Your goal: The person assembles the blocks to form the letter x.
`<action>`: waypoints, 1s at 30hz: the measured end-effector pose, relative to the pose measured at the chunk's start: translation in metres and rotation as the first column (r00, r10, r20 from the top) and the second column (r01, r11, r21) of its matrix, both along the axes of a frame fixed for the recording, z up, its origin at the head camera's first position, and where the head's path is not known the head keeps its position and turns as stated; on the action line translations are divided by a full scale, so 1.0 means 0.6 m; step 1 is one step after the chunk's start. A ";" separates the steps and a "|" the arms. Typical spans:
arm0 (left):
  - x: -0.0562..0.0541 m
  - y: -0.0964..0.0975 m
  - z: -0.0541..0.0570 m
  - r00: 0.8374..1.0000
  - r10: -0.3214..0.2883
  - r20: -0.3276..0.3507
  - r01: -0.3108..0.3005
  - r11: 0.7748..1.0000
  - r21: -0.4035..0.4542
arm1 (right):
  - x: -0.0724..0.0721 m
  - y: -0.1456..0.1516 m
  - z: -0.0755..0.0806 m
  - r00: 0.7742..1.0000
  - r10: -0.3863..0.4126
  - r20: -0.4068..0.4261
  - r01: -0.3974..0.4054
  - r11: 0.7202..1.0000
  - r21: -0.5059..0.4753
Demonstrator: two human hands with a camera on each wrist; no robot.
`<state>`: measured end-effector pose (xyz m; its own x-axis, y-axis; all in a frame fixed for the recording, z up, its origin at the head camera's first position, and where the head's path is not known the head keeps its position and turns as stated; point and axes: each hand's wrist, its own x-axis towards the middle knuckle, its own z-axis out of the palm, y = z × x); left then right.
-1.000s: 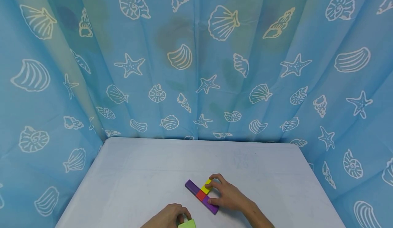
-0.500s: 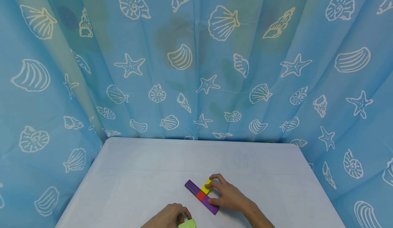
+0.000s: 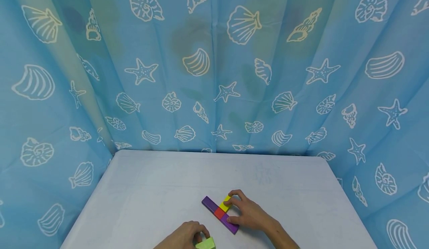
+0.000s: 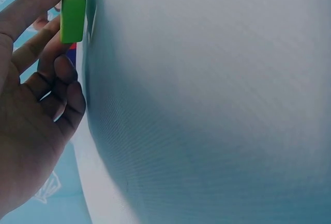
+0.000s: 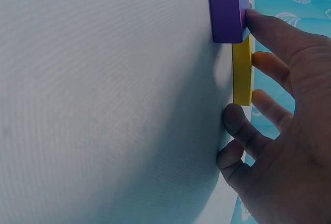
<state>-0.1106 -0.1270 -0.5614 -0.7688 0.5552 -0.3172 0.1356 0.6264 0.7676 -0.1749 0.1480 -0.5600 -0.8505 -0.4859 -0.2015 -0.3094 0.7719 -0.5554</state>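
My left hand pinches a light green block at the bottom of the head view; it stands short of the other pieces. In the left wrist view the thumb and fingers hold that green block, its flat end showing. My right hand rests on a group of flat pieces: thumb on the purple piece, fingertips on the yellow piece. Between them lies a red square, with the purple bar continuing up-left. The right wrist view shows the thumb at the purple end and two fingertips along the yellow side.
A white-covered table lies under everything. Its far edge meets a blue curtain printed with shells and starfish, which also runs along both sides.
The green block has tilted and shifted slightly right in my left hand. My right hand and the purple, red and yellow pieces have stayed in place.
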 end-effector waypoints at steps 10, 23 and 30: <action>0.002 0.005 0.004 1.000 0.026 0.013 -0.026 1.000 -0.003 | 0.001 0.000 0.002 1.000 0.003 0.001 -0.003 1.000 0.007; 0.001 0.009 0.005 0.999 0.021 -0.039 -0.022 0.999 -0.032 | -0.001 -0.002 0.000 1.000 -0.006 -0.002 0.006 1.000 0.011; 0.001 0.008 0.003 0.997 0.019 -0.078 -0.022 0.999 -0.036 | 0.002 -0.002 0.002 1.000 -0.009 -0.001 0.009 1.000 0.008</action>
